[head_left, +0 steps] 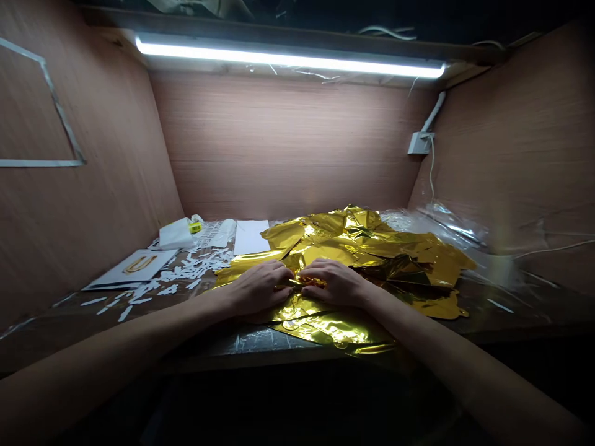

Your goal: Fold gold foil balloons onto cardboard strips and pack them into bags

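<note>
Shiny gold foil sheets (325,248), cut in shapes like flat foil balloons, lie in a loose pile across the middle of the table. At the pile's near side, my left hand (264,286) has its fingers and thumb closed on a bunched bit of the gold foil. Close beside it, my right hand (332,282) pinches the same gathered part from the other side. Crumpled foil shows between the two hands, and more foil (344,328) hangs toward the table's front edge below them. My fingertips are partly hidden by the folds.
Many small white strips (186,269) lie scattered at the left. Near them are a white card with a gold loop print (139,264), a white packet with a yellow label (179,232) and a white sheet (251,236). Clear plastic (465,232) lies right. A tube lamp (288,57) hangs above.
</note>
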Available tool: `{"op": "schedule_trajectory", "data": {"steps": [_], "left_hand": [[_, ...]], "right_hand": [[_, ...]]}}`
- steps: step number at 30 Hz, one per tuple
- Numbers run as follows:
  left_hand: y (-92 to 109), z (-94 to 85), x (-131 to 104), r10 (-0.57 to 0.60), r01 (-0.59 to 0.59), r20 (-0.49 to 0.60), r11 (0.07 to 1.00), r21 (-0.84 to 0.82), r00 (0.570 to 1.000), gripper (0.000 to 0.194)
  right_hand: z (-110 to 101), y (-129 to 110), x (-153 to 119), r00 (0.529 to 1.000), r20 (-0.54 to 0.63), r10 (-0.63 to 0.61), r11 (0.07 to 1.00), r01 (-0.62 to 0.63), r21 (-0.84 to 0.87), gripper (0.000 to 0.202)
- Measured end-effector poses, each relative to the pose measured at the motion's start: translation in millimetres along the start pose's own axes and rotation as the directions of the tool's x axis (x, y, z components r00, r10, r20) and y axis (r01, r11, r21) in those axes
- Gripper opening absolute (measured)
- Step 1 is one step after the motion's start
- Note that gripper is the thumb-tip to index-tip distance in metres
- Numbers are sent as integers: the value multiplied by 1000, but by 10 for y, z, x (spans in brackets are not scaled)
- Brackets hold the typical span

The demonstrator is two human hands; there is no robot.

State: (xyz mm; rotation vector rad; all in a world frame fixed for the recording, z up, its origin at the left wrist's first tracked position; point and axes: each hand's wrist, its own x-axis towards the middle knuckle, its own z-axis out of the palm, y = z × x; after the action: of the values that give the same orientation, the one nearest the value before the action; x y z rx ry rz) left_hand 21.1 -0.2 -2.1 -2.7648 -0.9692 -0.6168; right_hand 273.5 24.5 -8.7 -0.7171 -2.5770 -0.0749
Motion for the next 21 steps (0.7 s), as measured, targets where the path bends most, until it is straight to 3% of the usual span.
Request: {"op": "schedule_trajectory", "data": {"steps": [5, 11, 16, 19, 21], "left_hand": [[55, 60, 134, 106, -100, -20, 978, 185, 994, 20], [65, 67, 195, 100, -89, -70, 986, 139, 993, 17], [63, 30, 157, 89, -74, -221, 994, 75, 971, 17], [94, 10, 162, 116, -42, -376, 979, 201, 919, 20], [121, 5, 172, 193, -77, -387, 952, 296, 902, 25]], "right_hand": [[59, 38, 21, 998, -53, -23, 999, 25, 40, 31], [91, 73, 45, 984, -176, 20, 998, -8, 67, 22], [95, 110, 51, 959, -279, 40, 999, -44, -8, 13], [97, 123, 42, 954, -298, -17, 990, -26, -141, 13], [105, 115, 37, 946, -320, -58, 971, -21, -238, 9]]}}
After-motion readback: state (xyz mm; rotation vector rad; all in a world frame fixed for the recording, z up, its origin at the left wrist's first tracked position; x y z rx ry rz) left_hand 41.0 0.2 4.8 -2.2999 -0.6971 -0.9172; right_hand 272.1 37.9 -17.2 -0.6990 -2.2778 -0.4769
